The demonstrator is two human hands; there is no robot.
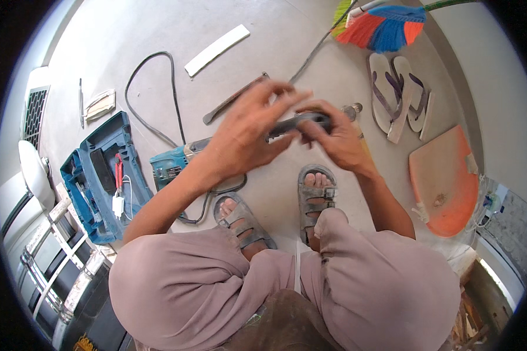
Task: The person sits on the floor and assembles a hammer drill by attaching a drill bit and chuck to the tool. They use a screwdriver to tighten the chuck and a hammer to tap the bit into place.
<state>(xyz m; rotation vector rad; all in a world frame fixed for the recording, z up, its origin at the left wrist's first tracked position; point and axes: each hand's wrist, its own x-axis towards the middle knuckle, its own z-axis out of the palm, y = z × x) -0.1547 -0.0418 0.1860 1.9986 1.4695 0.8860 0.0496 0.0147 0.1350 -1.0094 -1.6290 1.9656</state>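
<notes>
My left hand (243,134) is raised over the middle of the floor, fingers spread and blurred by motion, its thumb close to a black rounded handle-like piece (287,125). Around that piece's right end my right hand (341,143) has its thumb and fingers curled. Below my left forearm lies a teal and grey power tool (171,164) with a black cord (173,76). My left hand hides its front part, so I cannot tell whether the black piece is joined to it. A metal tip (352,110) shows beyond my right hand.
An open blue tool case (108,169) with red-handled pliers (119,171) lies at left. A dark flat bar (231,102) and a white strip (218,50) lie ahead. At right are flip-flops (383,96), an orange dustpan-like scoop (445,181) and a colourful broom (383,29). A ladder (58,251) is lower left.
</notes>
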